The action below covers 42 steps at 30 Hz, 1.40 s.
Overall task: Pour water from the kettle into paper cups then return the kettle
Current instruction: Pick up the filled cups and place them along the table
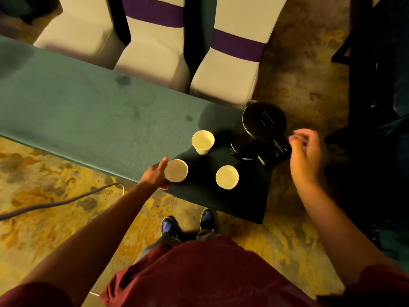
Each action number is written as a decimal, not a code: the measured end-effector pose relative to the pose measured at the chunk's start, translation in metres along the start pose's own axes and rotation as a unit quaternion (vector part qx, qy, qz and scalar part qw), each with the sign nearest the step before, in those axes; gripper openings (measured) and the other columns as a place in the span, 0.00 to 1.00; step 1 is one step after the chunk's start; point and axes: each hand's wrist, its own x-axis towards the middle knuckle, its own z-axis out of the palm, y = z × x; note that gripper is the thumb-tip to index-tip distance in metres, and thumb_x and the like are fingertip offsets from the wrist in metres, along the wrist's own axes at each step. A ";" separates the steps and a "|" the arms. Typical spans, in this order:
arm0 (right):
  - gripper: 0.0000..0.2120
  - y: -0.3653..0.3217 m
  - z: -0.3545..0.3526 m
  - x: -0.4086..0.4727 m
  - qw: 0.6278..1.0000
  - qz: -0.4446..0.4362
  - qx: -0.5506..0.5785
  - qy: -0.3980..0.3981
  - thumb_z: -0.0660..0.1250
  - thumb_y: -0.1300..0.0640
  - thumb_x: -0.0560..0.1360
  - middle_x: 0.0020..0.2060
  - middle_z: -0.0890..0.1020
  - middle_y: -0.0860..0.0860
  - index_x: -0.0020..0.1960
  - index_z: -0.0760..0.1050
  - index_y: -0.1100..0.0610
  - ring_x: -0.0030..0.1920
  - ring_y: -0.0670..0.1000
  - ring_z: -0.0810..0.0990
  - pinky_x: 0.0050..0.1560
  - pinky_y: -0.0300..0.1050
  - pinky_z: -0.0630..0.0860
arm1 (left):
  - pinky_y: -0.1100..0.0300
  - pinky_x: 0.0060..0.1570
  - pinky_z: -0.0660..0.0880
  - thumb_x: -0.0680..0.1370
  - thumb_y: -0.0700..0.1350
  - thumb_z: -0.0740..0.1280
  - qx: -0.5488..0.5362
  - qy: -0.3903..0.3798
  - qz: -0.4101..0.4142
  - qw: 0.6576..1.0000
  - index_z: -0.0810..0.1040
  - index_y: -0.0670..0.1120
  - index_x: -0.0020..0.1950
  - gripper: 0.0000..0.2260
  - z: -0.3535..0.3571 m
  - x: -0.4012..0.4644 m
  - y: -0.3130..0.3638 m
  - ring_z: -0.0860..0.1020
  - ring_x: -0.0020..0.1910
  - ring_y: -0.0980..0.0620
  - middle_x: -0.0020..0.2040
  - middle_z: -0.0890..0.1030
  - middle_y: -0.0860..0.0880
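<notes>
Fingers [297, 138] of the right hand [306, 156] curl loosely, pinching nothing, just beside the black kettle's handle [275, 151]. Left hand [156, 173] cups the near-left paper cup [176, 170], fingers wrapped around its far side, mostly hidden. That electric kettle [263, 129] stands upright on the green surface [88, 107], two more paper cups [203, 141] just left of it. Likely heavy if full, so grip the handle firmly; cups look light, crushable, tippy.

Left hand [156, 173] grips the nearest paper cup [176, 170] on the desk [88, 111]; right hand [304, 151] hovers, fingers loosely curled, beside the kettle [263, 127] handle.
</notes>
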 end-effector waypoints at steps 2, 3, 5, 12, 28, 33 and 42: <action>0.17 -0.018 0.001 -0.005 0.996 -0.081 -0.009 0.046 0.67 0.55 0.75 0.58 0.80 0.56 0.61 0.76 0.61 0.54 0.47 0.81 0.50 0.32 0.75 | 0.51 0.39 0.80 0.83 0.60 0.56 -0.005 -0.007 0.005 1.000 0.74 0.45 0.68 0.24 -0.008 0.000 0.003 0.83 0.37 0.41 0.57 0.79 0.40; 0.16 -0.027 0.004 -0.008 0.992 -0.111 -0.003 0.055 0.67 0.58 0.75 0.59 0.79 0.55 0.62 0.76 0.61 0.57 0.53 0.81 0.53 0.38 0.77 | 0.52 0.39 0.79 0.83 0.60 0.55 -0.015 -0.009 0.003 1.000 0.74 0.44 0.67 0.24 -0.011 0.000 0.004 0.82 0.37 0.41 0.58 0.79 0.41; 0.15 -0.049 0.015 -0.023 0.987 -0.151 0.028 0.049 0.67 0.62 0.76 0.60 0.79 0.53 0.63 0.76 0.59 0.57 0.57 0.82 0.55 0.45 0.79 | 0.52 0.39 0.77 0.84 0.59 0.53 -0.034 -0.017 -0.007 0.999 0.74 0.42 0.68 0.24 -0.022 0.000 0.004 0.81 0.38 0.41 0.58 0.79 0.39; 0.17 -0.079 0.096 -0.133 0.980 -0.046 0.148 -0.124 0.61 0.58 0.78 0.57 0.85 0.57 0.62 0.79 0.64 0.59 0.54 0.84 0.61 0.50 0.80 | 0.54 0.37 0.75 0.85 0.53 0.54 -0.075 -0.005 0.014 0.997 0.76 0.35 0.63 0.23 -0.043 0.001 -0.018 0.79 0.36 0.41 0.51 0.81 0.34; 0.28 -0.009 0.216 -0.186 0.972 0.050 0.141 -0.183 0.56 0.47 0.81 0.77 0.71 0.51 0.79 0.67 0.55 0.77 0.46 0.68 0.71 0.30 0.66 | 0.61 0.32 0.76 0.81 0.44 0.59 -0.075 0.042 0.174 0.981 0.82 0.48 0.47 0.12 -0.025 0.032 -0.056 0.82 0.32 0.51 0.37 0.85 0.49; 0.28 0.013 0.234 -0.178 0.975 0.051 0.153 -0.152 0.57 0.44 0.79 0.73 0.77 0.53 0.74 0.73 0.57 0.72 0.47 0.73 0.71 0.35 0.69 | 0.62 0.32 0.76 0.81 0.43 0.58 -0.086 0.046 0.198 0.975 0.82 0.44 0.49 0.13 -0.016 0.041 -0.063 0.81 0.32 0.51 0.37 0.84 0.50; 0.22 0.040 0.267 -0.174 0.959 0.116 0.220 -0.139 0.56 0.46 0.82 0.62 0.85 0.47 0.66 0.81 0.54 0.64 0.44 0.81 0.67 0.45 0.76 | 0.57 0.32 0.79 0.82 0.42 0.58 -0.098 0.016 0.207 0.973 0.82 0.46 0.49 0.12 -0.012 0.049 -0.066 0.82 0.35 0.48 0.38 0.84 0.48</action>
